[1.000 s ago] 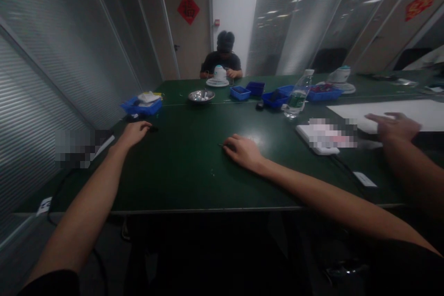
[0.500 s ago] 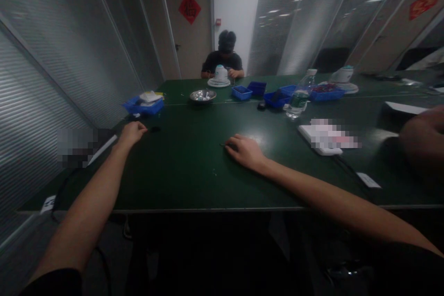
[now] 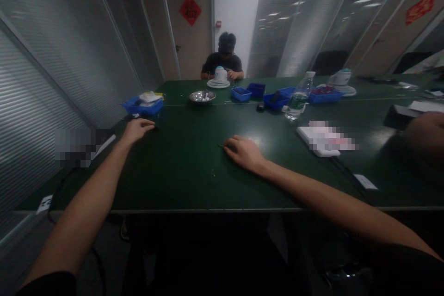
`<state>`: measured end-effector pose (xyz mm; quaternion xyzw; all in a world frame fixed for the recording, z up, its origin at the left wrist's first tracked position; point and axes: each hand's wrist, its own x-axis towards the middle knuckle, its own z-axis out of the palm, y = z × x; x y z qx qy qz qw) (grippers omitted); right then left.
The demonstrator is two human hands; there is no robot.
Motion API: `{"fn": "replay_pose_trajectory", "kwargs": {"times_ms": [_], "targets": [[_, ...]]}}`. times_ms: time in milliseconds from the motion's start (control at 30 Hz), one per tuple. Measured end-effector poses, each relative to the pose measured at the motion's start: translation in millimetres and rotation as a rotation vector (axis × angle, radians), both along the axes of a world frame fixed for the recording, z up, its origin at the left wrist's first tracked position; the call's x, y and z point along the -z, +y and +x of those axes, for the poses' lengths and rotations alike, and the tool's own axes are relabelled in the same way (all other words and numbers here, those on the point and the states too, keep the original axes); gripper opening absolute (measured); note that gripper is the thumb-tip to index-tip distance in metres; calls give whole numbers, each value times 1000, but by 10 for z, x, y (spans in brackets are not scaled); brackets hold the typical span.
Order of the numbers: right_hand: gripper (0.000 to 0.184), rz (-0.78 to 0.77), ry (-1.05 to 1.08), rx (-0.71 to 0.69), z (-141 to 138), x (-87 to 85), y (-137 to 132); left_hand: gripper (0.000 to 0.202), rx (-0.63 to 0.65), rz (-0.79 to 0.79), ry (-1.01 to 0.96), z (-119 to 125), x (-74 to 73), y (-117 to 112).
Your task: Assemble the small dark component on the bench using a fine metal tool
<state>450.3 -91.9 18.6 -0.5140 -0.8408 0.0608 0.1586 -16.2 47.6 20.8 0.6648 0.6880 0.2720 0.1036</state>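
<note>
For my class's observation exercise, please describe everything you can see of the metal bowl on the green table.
The bowl is round and shallow, with a shiny, silvery, metal-looking surface. It sits upright and open on the green table, between a blue tray and a smaller blue box, apart from both. Small whitish pieces lie inside, too small to identify.

Dim overall; pale glare marks the bench (image 3: 183,171) just beyond the right hand (image 3: 244,153). Pixelation hides a patch left of the left hand (image 3: 136,130). Under the bench, nearer than both hands, it is almost black.
</note>
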Motion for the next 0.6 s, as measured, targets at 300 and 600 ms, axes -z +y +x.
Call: {"fn": "replay_pose_trajectory", "kwargs": {"times_ms": [300, 600], "targets": [[30, -13, 23, -18, 2, -17, -7, 29, 43, -49, -5, 61, 40, -57], [30, -16, 4, -4, -10, -37, -19, 27, -116, 23, -1, 74, 85, -40]]}}
